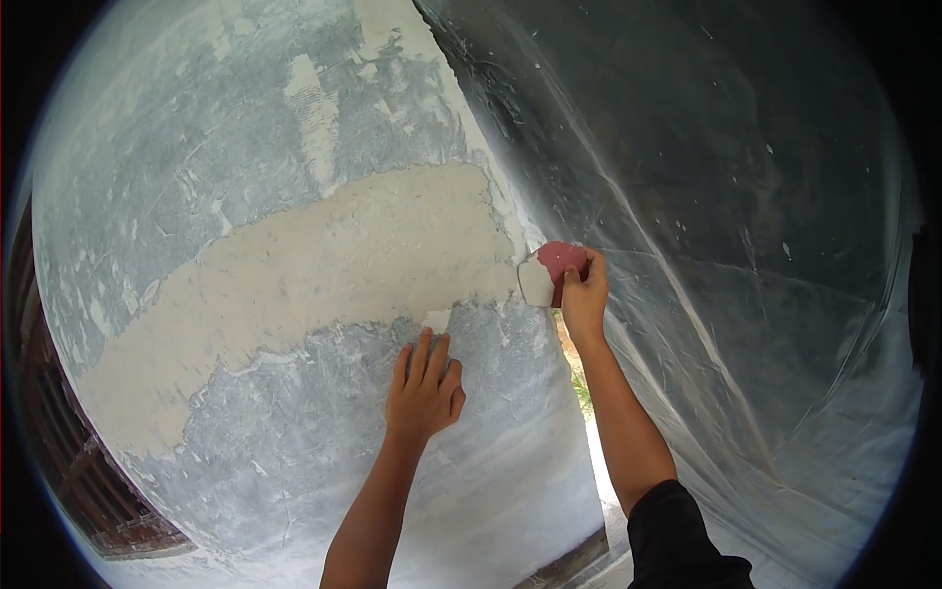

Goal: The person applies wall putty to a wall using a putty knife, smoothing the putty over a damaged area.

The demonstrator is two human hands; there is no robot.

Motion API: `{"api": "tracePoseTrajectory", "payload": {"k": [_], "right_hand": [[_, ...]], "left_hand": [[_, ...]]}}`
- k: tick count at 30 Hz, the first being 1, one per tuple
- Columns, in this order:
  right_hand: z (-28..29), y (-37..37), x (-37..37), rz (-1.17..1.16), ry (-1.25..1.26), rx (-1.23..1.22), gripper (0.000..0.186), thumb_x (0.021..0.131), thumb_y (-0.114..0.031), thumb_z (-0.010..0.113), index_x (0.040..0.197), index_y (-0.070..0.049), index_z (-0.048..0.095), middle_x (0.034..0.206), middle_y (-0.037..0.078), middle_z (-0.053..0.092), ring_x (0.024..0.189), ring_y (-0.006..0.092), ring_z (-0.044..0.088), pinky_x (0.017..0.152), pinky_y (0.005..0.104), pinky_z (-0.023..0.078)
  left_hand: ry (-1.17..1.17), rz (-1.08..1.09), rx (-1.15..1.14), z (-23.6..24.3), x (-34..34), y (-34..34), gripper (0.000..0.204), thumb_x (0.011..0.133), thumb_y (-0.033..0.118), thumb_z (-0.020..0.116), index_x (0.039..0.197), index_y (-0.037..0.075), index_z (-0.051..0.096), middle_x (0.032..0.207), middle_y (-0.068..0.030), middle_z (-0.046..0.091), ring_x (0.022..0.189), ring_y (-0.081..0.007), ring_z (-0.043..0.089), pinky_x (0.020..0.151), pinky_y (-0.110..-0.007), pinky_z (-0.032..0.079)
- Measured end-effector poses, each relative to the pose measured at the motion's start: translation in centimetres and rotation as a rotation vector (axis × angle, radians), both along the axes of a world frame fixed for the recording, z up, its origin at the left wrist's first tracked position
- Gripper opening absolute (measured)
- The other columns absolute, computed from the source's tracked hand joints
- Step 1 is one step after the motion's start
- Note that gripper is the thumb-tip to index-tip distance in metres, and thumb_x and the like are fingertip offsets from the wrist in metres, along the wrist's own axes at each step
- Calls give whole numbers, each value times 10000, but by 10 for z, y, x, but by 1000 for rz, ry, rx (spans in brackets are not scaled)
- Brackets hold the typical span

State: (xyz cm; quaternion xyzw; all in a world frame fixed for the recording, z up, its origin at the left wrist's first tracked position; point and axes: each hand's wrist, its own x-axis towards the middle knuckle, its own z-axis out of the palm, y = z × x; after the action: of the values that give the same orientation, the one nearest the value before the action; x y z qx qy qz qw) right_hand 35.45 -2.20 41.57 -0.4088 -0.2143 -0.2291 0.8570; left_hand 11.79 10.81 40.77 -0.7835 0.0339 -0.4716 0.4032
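My right hand [586,297] pinches a red putty scraper [567,257] at the right edge of the wall. Pale filler coats the left part of the scraper, which sits right against the end of a broad band of cream filler [343,250]. Below that band, my left hand [423,388] is held with its fingers stretched upward. Its fingertips are at a small pale patch on the grey wall [334,412], seemingly touching it. Nothing shows in the left hand.
Clear plastic sheeting [706,334] hangs on the right beside the wall, creased and specked with white, in front of a dark area. A narrow bright gap shows greenery [579,388] by my right forearm. At the lower left is a brown slatted window frame [93,471].
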Motion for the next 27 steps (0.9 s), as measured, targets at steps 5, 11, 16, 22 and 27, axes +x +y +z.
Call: {"api": "tracePoseTrajectory", "payload": {"k": [5, 11, 16, 22, 27], "right_hand": [[6, 12, -31, -13, -177, -144, 278, 884, -9, 543, 1162, 0, 536, 975, 200, 647, 905, 296, 638, 856, 369, 481], [-3, -1, 14, -37, 52, 7, 268, 878, 10, 536, 1145, -1, 550, 1012, 167, 647, 911, 261, 633, 849, 347, 480], [13, 1, -15, -8, -132, -95, 260, 880, 6, 542, 1139, 16, 548, 1029, 170, 652, 931, 249, 635, 869, 346, 480], [0, 5, 10, -35, 27, -2, 293, 884, 3, 549, 1177, -2, 549, 1033, 167, 658, 936, 257, 637, 868, 359, 480], [3, 6, 1, -35, -23, -50, 283, 895, 7, 547, 1177, -7, 548, 1033, 146, 649, 946, 246, 629, 881, 345, 476]], "left_hand": [[18, -36, -6, -1, -1, 2, 184, 817, 165, 554, 987, 94, 561, 1319, -148, 567, 1308, -367, 486, 1048, -527, 372], [10, -37, 5, 1, 1, 1, 180, 817, 165, 554, 983, 94, 563, 1317, -149, 567, 1309, -366, 486, 1047, -524, 375], [7, -52, 0, 3, -1, 3, 181, 819, 168, 553, 981, 87, 564, 1313, -154, 571, 1305, -368, 490, 1040, -528, 385], [12, -59, -4, 1, 0, 2, 179, 815, 160, 560, 977, 84, 565, 1311, -156, 573, 1306, -370, 489, 1039, -532, 383], [11, -66, -9, 2, -1, -1, 175, 819, 161, 556, 977, 88, 563, 1303, -153, 577, 1304, -368, 490, 1041, -533, 381]]}}
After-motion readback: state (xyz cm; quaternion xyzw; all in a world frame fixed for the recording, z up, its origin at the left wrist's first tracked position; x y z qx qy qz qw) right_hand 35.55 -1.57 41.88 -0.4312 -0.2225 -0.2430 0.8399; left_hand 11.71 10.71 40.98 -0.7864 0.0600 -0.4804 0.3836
